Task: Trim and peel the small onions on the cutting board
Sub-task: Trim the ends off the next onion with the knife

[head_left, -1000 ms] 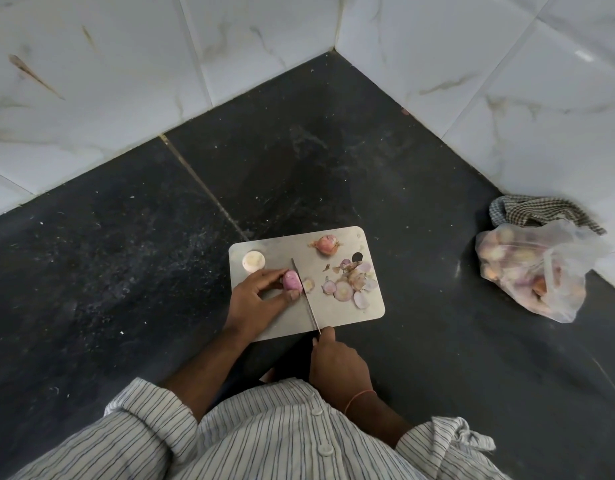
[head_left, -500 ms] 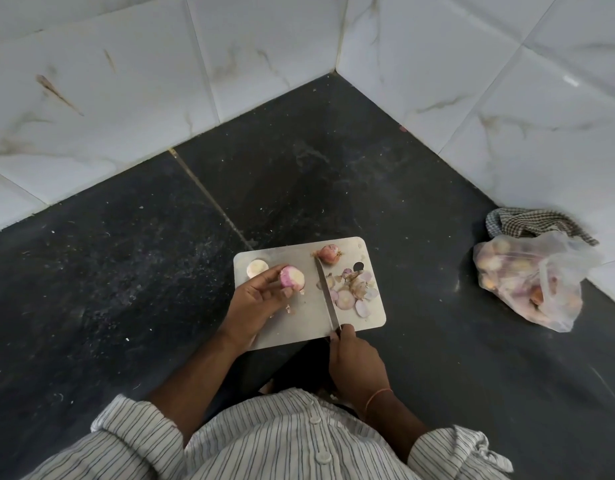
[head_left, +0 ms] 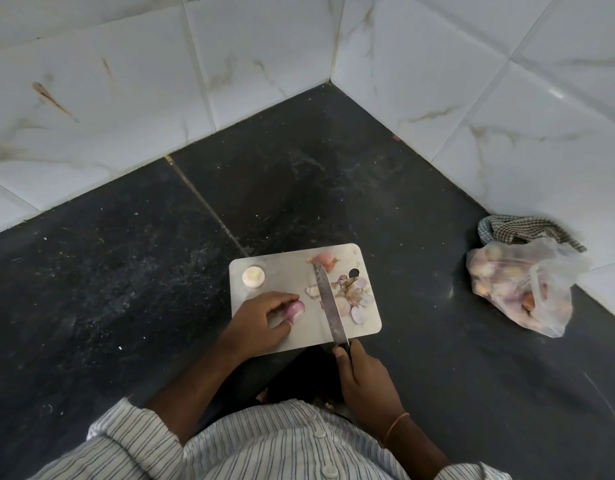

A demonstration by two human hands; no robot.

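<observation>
Steel cutting board (head_left: 292, 332): three onions (head_left: 295, 310), one knife (head_left: 328, 303), two hands (head_left: 261, 323).

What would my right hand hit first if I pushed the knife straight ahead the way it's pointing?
Probably the unpeeled onion at the board's far edge: the knife in the right hand points at it, though the blade's height is unclear.

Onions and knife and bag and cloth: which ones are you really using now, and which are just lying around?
In use:
- onion, held by the left hand
- knife, gripped by the right hand
- cutting board
- unpeeled onion

Lying about:
- peeled onion
- peel scraps
- bag of onions
- checked cloth
</observation>
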